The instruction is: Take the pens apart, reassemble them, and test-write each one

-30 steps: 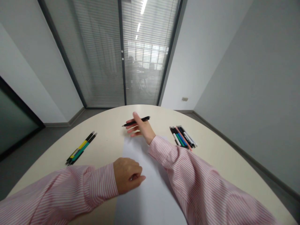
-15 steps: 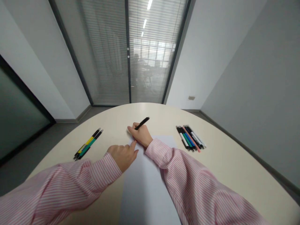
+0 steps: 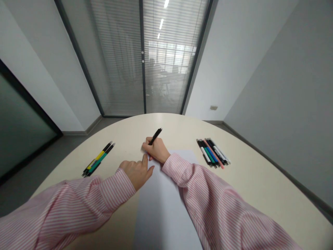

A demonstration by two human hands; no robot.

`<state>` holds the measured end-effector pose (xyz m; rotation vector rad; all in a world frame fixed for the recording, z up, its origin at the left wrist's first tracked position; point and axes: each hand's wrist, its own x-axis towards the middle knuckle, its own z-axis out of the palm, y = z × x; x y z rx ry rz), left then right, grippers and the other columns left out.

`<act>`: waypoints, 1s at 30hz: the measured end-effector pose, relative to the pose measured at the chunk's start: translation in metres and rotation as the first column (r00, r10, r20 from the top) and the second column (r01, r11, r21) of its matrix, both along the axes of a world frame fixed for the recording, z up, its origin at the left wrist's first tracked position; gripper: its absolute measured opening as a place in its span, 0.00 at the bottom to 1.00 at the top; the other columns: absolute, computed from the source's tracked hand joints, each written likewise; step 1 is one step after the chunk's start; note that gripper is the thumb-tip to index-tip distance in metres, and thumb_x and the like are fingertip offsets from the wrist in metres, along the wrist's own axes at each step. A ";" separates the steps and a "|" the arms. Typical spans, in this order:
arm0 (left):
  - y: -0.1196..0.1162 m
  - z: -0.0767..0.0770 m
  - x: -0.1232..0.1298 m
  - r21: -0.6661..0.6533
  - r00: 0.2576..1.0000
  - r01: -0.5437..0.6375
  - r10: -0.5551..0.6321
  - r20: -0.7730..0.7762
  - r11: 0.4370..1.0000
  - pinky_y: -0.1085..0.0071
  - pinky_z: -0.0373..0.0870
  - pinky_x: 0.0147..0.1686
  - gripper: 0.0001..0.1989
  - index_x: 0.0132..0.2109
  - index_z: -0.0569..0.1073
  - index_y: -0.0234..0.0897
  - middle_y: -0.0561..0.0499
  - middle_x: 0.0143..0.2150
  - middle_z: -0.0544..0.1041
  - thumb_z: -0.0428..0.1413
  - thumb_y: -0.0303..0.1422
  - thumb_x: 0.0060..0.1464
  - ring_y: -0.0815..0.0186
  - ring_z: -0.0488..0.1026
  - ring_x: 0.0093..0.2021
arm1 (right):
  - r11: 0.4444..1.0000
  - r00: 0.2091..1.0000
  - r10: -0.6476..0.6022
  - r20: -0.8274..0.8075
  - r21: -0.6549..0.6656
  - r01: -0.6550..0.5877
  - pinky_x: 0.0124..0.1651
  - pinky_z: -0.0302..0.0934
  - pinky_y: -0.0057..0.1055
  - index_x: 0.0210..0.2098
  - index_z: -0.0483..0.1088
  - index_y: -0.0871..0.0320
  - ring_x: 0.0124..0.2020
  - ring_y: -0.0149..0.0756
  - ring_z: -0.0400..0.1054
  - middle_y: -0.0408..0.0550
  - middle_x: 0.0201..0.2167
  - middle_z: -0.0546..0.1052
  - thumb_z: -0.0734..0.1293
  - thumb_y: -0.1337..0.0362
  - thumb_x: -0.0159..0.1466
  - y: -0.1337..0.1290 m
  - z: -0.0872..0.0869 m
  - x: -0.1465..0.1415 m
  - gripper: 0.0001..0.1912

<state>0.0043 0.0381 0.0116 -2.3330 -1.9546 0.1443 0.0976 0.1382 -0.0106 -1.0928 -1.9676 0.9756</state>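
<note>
A black pen is gripped in my right hand, its back end pointing up and away to the right. Its tip is hidden behind my fingers, over the upper left part of a white sheet of paper. My left hand rests at the paper's left edge, palm down, with the index finger and thumb stretched apart and nothing held. The left index fingertip is close beside my right hand; whether they touch I cannot tell.
Two pens, one yellow and black, one green and black, lie to the left on the round cream table. Several pens in a row lie to the right, among them a pink one. Beyond stand a glass partition with blinds and walls.
The pen in my right hand has tilted more upright, its back end shifting left. My left index finger has lifted slightly and moved left. The view has shifted a little.
</note>
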 end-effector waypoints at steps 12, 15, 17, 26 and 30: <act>-0.002 0.003 0.002 -0.021 1.000 -0.018 0.017 -0.018 1.000 0.54 0.71 0.29 0.26 0.57 0.65 0.24 0.36 0.32 0.80 0.43 0.41 0.62 0.45 0.77 0.32 | 0.999 0.998 -0.030 0.051 0.035 0.028 0.11 0.47 0.17 0.20 0.56 0.57 0.09 0.23 0.61 0.36 0.13 0.64 0.59 0.67 0.57 -0.001 0.001 0.002 0.10; -0.002 0.004 0.003 -0.022 1.000 -0.020 0.020 -0.017 1.000 0.54 0.71 0.29 0.25 0.57 0.65 0.25 0.37 0.32 0.80 0.44 0.41 0.61 0.45 0.77 0.32 | 0.999 0.997 -0.037 0.072 0.042 0.034 0.12 0.47 0.18 0.20 0.56 0.57 0.09 0.23 0.60 0.35 0.12 0.62 0.59 0.68 0.56 -0.001 0.002 0.001 0.10; -0.002 0.004 0.003 -0.029 1.000 -0.014 0.013 -0.018 0.999 0.54 0.70 0.29 0.25 0.57 0.65 0.25 0.36 0.32 0.80 0.43 0.41 0.61 0.45 0.77 0.32 | 0.998 0.996 -0.047 0.082 0.047 0.043 0.13 0.48 0.18 0.20 0.56 0.57 0.10 0.23 0.60 0.35 0.11 0.62 0.59 0.68 0.55 -0.001 0.002 0.001 0.09; 0.000 0.003 0.002 -0.021 1.000 -0.004 0.003 -0.022 1.000 0.53 0.71 0.29 0.26 0.57 0.64 0.24 0.36 0.32 0.79 0.43 0.41 0.62 0.45 0.77 0.32 | 0.997 0.993 -0.066 0.098 0.055 0.061 0.16 0.46 0.20 0.20 0.56 0.57 0.10 0.23 0.58 0.36 0.12 0.61 0.59 0.69 0.56 -0.003 0.005 0.002 0.09; -0.001 0.003 0.002 -0.019 1.000 0.005 -0.005 -0.021 1.000 0.54 0.71 0.28 0.24 0.55 0.66 0.25 0.36 0.31 0.79 0.42 0.41 0.62 0.45 0.77 0.31 | 0.997 0.993 -0.069 0.098 0.047 0.065 0.18 0.46 0.22 0.19 0.56 0.57 0.11 0.24 0.58 0.36 0.11 0.60 0.60 0.69 0.56 -0.003 0.007 0.002 0.10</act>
